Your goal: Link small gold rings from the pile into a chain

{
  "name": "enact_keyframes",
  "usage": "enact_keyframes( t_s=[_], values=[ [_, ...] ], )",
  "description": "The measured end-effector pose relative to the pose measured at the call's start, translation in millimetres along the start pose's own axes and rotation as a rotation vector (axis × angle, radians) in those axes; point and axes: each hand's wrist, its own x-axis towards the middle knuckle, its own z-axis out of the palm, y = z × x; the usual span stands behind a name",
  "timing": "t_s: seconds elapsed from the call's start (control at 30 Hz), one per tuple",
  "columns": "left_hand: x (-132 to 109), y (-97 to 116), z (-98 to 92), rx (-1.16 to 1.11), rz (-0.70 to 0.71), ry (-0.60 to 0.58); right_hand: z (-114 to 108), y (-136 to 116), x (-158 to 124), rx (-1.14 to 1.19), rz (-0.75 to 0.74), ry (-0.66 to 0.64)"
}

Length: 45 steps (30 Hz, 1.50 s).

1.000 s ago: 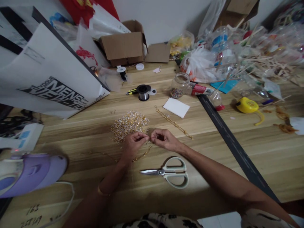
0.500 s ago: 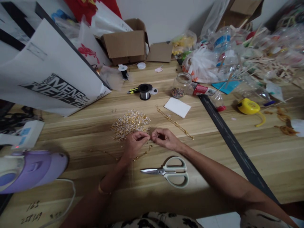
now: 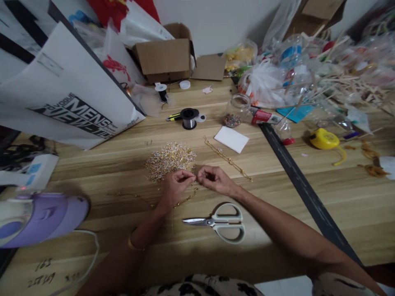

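Note:
My left hand [image 3: 177,186] and my right hand [image 3: 215,180] meet fingertip to fingertip over the wooden table. Each is closed in a pinch, and whatever lies between the fingertips is too small to make out. Just behind my left hand spreads a pile of small gold and clear charms [image 3: 170,160]. A gold chain [image 3: 187,200] lies under and beside my left wrist, partly hidden by it. Another gold chain [image 3: 228,160] rests on the table behind my right hand. Scissors with pale handles [image 3: 216,223] lie in front of both hands, blades pointing left.
Behind stand a wire spool [image 3: 188,119], a jar of beads [image 3: 233,117] and a white pad [image 3: 231,139]. A large paper bag [image 3: 70,94] and a purple appliance [image 3: 58,218] flank the left. A dark strip [image 3: 305,189] and yellow tape measure [image 3: 324,139] lie right.
Both hands keep the same pinched pose, with hardly any movement. The whole view has shifted very slightly.

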Motion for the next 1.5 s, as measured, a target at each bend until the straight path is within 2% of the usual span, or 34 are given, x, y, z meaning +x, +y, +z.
enact_keyframes(
  t_s=[1.5],
  values=[
    [-3.6,0.2,2.9,0.125,0.089,0.077,-0.4,0.1,-0.4,0.003,0.019,-0.005]
  ],
)
